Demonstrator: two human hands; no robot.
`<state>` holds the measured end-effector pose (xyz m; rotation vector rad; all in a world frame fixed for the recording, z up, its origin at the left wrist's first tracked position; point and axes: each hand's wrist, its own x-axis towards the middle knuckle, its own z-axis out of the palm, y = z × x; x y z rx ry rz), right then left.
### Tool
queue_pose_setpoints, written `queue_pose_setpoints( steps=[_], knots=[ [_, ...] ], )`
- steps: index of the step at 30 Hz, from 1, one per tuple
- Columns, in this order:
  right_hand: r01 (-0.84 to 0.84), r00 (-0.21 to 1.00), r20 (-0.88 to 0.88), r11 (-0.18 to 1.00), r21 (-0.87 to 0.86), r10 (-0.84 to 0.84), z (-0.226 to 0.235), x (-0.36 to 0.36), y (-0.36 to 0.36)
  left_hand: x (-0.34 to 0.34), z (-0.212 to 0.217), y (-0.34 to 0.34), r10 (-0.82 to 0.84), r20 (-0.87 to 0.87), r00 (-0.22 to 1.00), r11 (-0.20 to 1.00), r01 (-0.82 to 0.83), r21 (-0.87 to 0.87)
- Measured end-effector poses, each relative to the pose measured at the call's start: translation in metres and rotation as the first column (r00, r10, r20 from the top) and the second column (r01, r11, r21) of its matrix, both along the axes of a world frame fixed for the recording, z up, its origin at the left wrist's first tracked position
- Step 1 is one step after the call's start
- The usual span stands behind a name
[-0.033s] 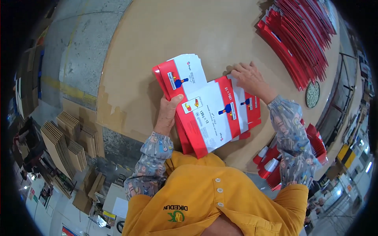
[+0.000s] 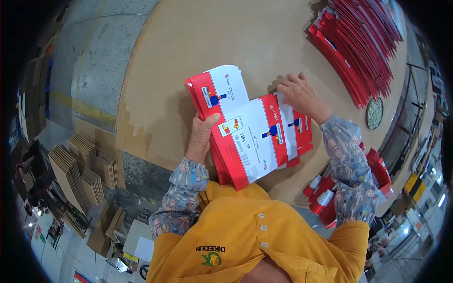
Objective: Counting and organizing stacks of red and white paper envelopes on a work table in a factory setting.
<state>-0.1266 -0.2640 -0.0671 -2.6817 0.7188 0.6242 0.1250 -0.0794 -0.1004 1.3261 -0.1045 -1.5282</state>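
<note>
A flattened red and white printed carton lies tilted across the near part of the table, in front of my body. More red layers show beneath its left edge; I cannot tell how many cartons are in the pile. On that edge my left hand is closed, thumb pressed on the printed top and fingers hidden underneath. At the far right my right hand bends over the carton's upper edge by a flap, its fingers curled round it and its thumb hidden.
The round-edged brown table bears a long fanned stack of red folded cartons at far right. Beside it lies a round green patterned disc. More red cartons sit by my right elbow. Brown cardboard stacks stand left, beyond the table.
The carton's upper left corner has shifted very slightly to the right. Both hands keep their hold, almost unmoved.
</note>
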Motion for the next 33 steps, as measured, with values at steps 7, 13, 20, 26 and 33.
queue_pose_setpoints(
  steps=[7, 13, 20, 26, 33],
  knots=[
    [0.276, 0.943, 0.137, 0.944, 0.183, -0.302, 0.025, -0.020, 0.013, -0.004, 0.052, -0.018, 0.063, -0.025, 0.998, 0.991, -0.065, -0.117],
    [0.300, 0.815, 0.573, 0.907, -0.295, -0.083, 0.114, -0.029, 0.030, -0.003, 0.130, -0.029, 0.082, 0.222, 0.972, 0.882, 0.033, -0.470],
    [0.485, 0.756, 0.637, 0.785, -0.386, -0.154, 0.119, -0.030, 0.079, 0.028, 0.119, -0.012, -0.202, 0.674, 0.711, 0.678, 0.598, -0.428],
    [0.434, 0.816, 0.548, 0.820, -0.373, -0.183, 0.124, -0.039, 0.089, 0.009, 0.105, 0.016, -0.113, 0.542, 0.833, 0.768, 0.419, -0.485],
    [0.432, 0.811, 0.560, 0.819, -0.378, -0.169, 0.129, -0.034, 0.110, 0.015, 0.059, 0.052, 0.043, 0.563, 0.825, 0.605, 0.427, -0.672]
  ],
)
